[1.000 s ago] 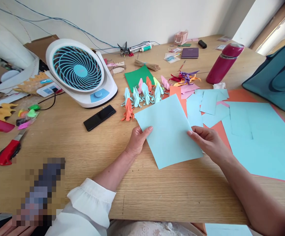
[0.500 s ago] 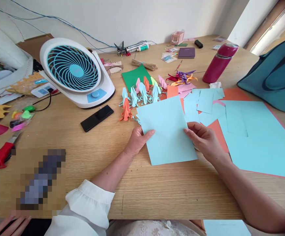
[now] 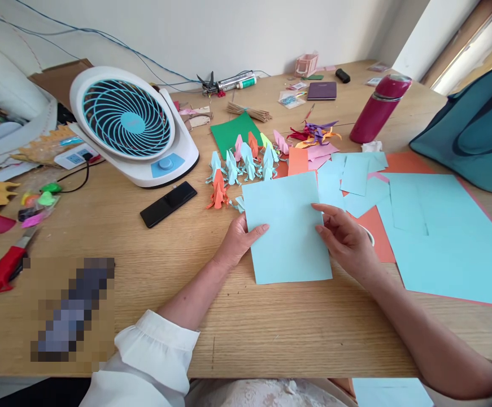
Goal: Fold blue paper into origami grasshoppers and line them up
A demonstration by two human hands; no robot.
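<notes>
A light blue sheet of paper (image 3: 288, 237) is held tilted above the table. My left hand (image 3: 239, 240) grips its left edge, thumb on the front and fingers behind. At the right edge is my right hand (image 3: 347, 240), its index finger and thumb apart. Both tips lie at or over the sheet's face, and I cannot tell how firmly they touch. Just beyond the sheet stand several folded paper figures, among them a light blue one (image 3: 249, 164) and an orange one (image 3: 218, 191).
Large blue paper (image 3: 461, 237) and orange paper (image 3: 377, 226) lie at right. A white fan (image 3: 186, 152) and black phone (image 3: 168, 204) are at left, with a red-handled cutter (image 3: 4, 270) farther over. A magenta bottle (image 3: 370, 118) and teal bag (image 3: 474, 124) stand at back right.
My right hand has loosened its pinch, and its index finger has come round to the front. The sheet has turned slightly clockwise, its upper edge lower. A person's hand at bottom left is gone.
</notes>
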